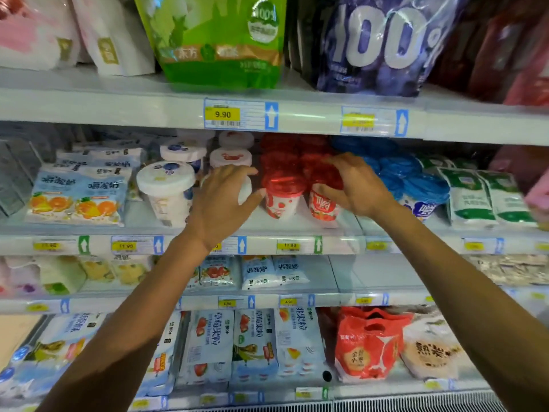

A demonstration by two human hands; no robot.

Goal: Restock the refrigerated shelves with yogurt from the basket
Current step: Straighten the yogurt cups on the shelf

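While both forearms reach up from six o'clock into the chiller, the hands meet on the second shelf [300, 226], just above the middle of the view. The left hand [225, 200] lies over a white-lidded tub [246, 190] with fingers spread and lightly bent, the thumb stretched toward three o'clock; whether it actually grips the tub I cannot tell. The right hand [356, 185] clasps a strawberry yogurt cup [323, 208] that stands upright at the shelf's front, thumb pressed to its side just under the red lid and fingers curled over the top. At nine o'clock from that cup, just beside it, stands a second red-lidded cup [282, 200], with more red lids stacked in rows behind both. Blue-lidded cups [421, 191] fill the row at three o'clock of the right hand, and a blueberry tub [166, 185] stands at nine o'clock of the left. On the shelf edge above, toward twelve o'clock, a yellow price tag [222, 114] reads 9.90 beneath a green pouch [214, 40].
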